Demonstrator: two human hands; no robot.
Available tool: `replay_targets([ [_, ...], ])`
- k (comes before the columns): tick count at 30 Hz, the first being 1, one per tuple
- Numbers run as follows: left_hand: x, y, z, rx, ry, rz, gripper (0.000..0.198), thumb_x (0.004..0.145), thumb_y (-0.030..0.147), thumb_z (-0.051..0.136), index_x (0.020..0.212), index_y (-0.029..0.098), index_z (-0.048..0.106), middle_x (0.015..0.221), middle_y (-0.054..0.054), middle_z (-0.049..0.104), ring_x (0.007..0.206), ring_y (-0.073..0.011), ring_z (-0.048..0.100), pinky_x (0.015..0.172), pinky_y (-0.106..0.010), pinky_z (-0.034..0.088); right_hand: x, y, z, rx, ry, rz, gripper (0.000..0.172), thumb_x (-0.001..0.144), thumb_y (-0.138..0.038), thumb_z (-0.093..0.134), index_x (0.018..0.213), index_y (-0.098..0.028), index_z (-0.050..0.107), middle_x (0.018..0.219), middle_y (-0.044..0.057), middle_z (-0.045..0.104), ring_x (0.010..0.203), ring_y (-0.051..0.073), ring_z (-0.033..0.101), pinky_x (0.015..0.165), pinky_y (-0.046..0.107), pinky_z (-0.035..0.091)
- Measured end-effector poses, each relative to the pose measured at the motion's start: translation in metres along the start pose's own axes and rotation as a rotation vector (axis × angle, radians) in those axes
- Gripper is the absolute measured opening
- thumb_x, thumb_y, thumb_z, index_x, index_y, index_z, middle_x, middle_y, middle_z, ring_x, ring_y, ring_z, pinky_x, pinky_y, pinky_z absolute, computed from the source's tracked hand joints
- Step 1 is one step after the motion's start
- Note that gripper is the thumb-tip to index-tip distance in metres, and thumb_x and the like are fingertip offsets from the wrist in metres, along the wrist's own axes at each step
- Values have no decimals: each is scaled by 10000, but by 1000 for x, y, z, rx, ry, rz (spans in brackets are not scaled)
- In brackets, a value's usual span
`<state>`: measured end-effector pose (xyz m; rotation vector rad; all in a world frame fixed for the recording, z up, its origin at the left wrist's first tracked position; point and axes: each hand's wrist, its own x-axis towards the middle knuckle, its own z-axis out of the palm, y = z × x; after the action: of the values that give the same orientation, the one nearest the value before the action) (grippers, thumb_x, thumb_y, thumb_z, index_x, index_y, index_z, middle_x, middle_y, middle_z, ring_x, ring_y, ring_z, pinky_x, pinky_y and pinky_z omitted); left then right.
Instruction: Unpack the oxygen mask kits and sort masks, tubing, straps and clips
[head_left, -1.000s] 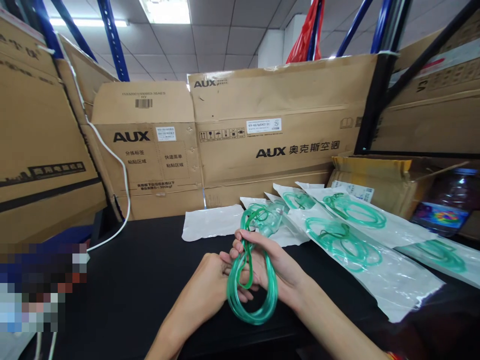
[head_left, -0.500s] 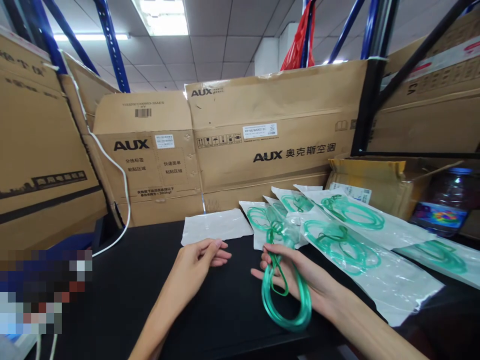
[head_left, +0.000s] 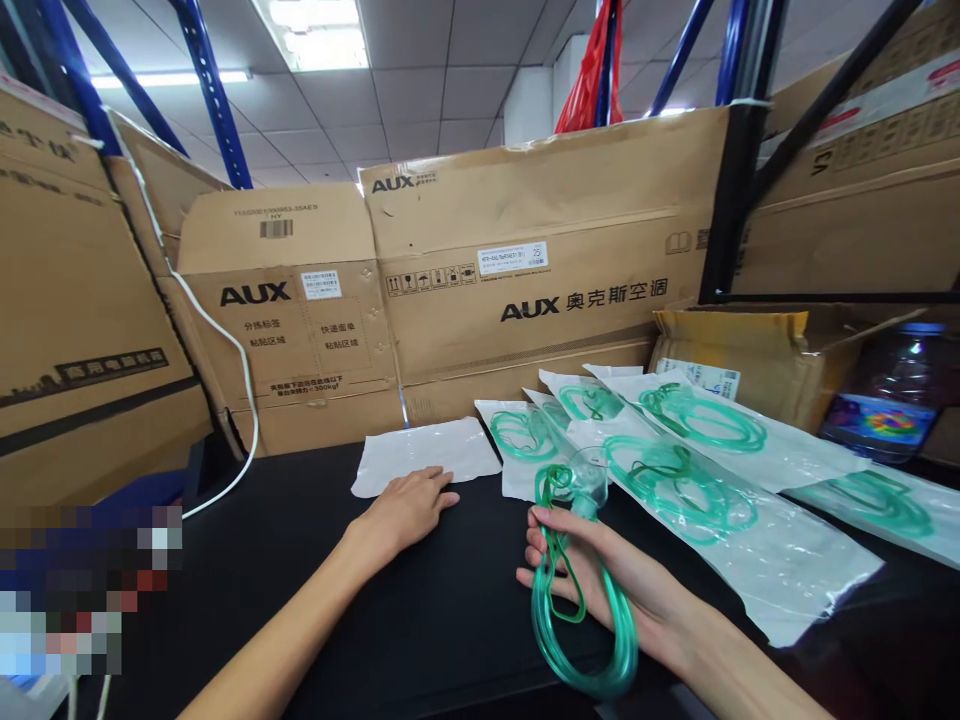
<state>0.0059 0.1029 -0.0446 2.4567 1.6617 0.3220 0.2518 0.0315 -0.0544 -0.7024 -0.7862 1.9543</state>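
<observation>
My right hand [head_left: 581, 555] is closed around an oxygen mask [head_left: 589, 480] with coiled green tubing [head_left: 592, 670] and a green elastic strap [head_left: 556, 480]. The clear mask cup sticks up above my fingers, and the tubing loop hangs below them. My left hand [head_left: 409, 508] lies palm down with its fingers stretched out over the near edge of a flat white pouch [head_left: 420, 452]; it holds nothing. Further right, several clear-fronted pouches lie spread and overlapping, each with green tubing inside, such as the large pouch [head_left: 787, 550] beside my right forearm.
Behind the black table [head_left: 300, 570] stand cardboard panels [head_left: 442, 320]. An open carton [head_left: 825, 350] and a dark bottle with a blue cap [head_left: 892, 390] are at the right. A white cable [head_left: 247, 380] runs down at the left. Blurred items cover the lower left corner.
My left hand has moved forward and turned palm down onto the white pouch's edge. My right hand still holds the oxygen mask, which has shifted slightly toward me and to the right.
</observation>
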Motion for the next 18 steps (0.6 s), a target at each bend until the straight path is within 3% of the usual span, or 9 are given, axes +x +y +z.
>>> replay_targets([
  [8,-82,-16,-26,-31,61,-88,412,1020,507,386,1148,265,694,1284,-47,701,1204,-275,638,1064,-403,421,-2,-1,1,-13,-18,-15,113,903,-213,704,839,-130,664,770,15,636,703,132,649,933,430,586],
  [12,-90,-2,-24,-67,127,-80,394,988,534,458,1201,295,687,1291,-36,696,1172,-286,646,1051,-405,420,-3,0,1,-13,-23,-23,112,900,-220,710,846,-129,674,770,15,633,711,134,650,929,427,588],
  [18,-83,32,-8,-51,32,-39,450,932,557,566,1304,314,636,1409,-51,624,1219,-329,612,1007,-449,438,-2,0,0,-6,-30,-23,111,888,-220,728,864,-119,688,782,20,650,726,132,664,914,399,590],
])
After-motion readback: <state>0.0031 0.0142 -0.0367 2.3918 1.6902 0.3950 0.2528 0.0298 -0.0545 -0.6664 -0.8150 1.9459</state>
